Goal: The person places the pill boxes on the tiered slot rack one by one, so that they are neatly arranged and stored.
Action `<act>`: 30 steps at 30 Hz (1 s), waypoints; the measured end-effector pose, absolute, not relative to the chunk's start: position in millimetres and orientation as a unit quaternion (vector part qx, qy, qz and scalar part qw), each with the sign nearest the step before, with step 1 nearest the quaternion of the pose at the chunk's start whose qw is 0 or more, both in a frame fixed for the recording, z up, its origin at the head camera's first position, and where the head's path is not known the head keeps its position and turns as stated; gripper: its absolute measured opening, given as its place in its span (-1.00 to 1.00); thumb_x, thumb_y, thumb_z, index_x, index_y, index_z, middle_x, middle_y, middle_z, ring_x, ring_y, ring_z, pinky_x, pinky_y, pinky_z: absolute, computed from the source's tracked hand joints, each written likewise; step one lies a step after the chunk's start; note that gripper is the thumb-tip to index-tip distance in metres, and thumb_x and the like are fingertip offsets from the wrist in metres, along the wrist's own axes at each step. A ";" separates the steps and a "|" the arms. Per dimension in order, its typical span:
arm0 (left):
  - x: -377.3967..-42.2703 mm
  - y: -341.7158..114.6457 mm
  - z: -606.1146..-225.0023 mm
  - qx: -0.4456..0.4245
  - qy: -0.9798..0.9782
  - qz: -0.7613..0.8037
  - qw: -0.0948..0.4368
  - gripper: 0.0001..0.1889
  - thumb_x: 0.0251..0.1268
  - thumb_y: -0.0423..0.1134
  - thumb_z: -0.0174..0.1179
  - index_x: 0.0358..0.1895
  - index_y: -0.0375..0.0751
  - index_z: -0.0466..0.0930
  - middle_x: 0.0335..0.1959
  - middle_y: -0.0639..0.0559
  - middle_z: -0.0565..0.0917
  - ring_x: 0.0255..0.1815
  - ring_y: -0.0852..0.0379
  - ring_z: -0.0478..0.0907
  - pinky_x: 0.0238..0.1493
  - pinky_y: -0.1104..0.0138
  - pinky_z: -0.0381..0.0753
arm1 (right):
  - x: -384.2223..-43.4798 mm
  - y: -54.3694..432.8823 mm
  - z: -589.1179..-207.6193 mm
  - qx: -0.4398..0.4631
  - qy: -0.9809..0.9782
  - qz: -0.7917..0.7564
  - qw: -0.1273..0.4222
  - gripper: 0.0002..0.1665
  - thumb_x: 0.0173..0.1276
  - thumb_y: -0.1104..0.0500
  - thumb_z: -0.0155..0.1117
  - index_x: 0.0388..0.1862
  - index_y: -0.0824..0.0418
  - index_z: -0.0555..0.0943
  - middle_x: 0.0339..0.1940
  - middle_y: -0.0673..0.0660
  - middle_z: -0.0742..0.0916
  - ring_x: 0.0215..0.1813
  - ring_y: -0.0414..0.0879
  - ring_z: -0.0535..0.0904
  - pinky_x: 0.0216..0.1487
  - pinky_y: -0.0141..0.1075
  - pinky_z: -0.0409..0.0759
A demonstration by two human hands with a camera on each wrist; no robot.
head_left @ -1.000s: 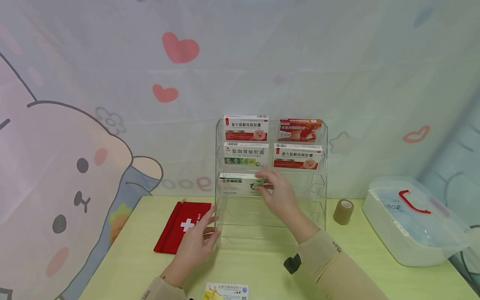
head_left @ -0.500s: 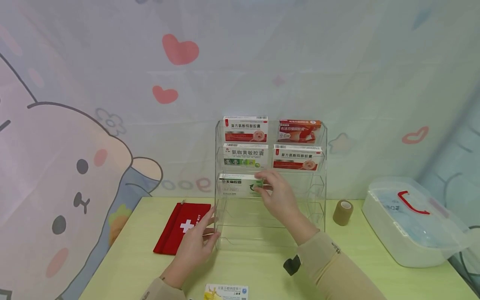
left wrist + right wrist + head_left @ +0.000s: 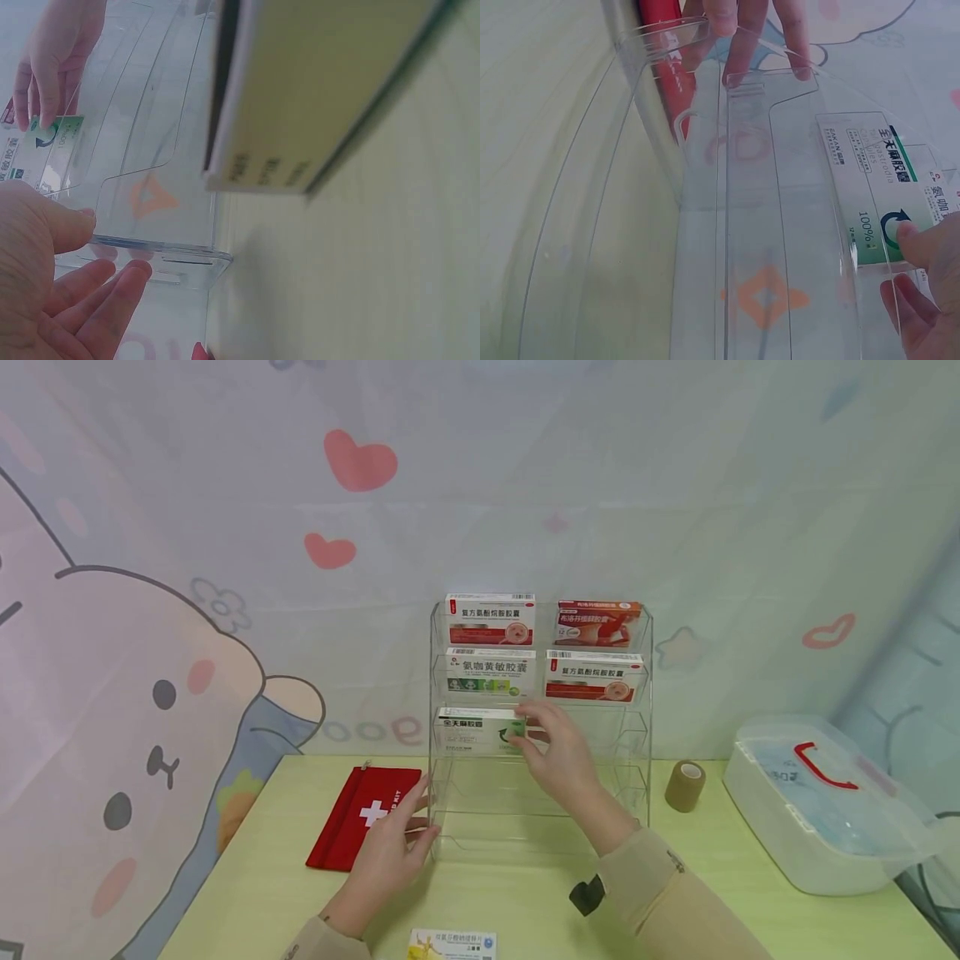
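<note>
A clear acrylic display rack (image 3: 525, 825) stands on the table, with medicine boxes in its upper tiers. My right hand (image 3: 561, 753) pinches the right end of a white and green medicine box (image 3: 476, 732), which sits at the left of the third tier. In the right wrist view the thumb lies on the printed front of that box (image 3: 866, 180). Down at the rack's left side is my left hand (image 3: 390, 843). Seen from the left wrist, its thumb (image 3: 73, 226) and fingers take the rack's clear edge between them.
Two boxes (image 3: 491, 620) (image 3: 598, 625) fill the top tier, two more (image 3: 491, 673) (image 3: 594, 677) the second. A red first aid pouch (image 3: 348, 818) lies left, a brown bandage roll (image 3: 686, 786) and lidded white bin (image 3: 817, 810) right. Another medicine box (image 3: 452, 945) lies at the front.
Both hands keep their places on the rack and the box. The head view has shifted very slightly; nothing else visibly moves.
</note>
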State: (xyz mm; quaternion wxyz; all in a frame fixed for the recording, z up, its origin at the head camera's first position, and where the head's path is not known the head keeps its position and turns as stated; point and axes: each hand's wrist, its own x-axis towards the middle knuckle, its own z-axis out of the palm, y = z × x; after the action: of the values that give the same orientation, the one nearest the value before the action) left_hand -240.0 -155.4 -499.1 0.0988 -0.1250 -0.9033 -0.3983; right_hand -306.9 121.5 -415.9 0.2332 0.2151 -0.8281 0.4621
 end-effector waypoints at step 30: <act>-241.0 -156.1 -501.8 -0.125 -0.903 -0.399 0.100 -0.09 0.47 -0.33 0.45 0.77 0.16 0.20 0.42 -0.16 0.73 0.16 -0.09 0.87 0.17 0.12 0.88 | -265.8 140.2 -450.5 0.307 -0.778 0.417 0.358 -0.57 0.24 0.40 0.66 0.08 0.35 0.73 0.00 0.24 0.83 -0.08 0.08 0.84 -0.04 -0.21 0.91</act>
State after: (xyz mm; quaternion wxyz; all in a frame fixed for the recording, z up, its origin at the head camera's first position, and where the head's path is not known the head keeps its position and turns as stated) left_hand -241.0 -156.1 -501.8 0.1000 -0.1249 -0.9031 -0.3986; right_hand -265.8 140.2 -450.5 0.3576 0.3066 -0.7775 0.4165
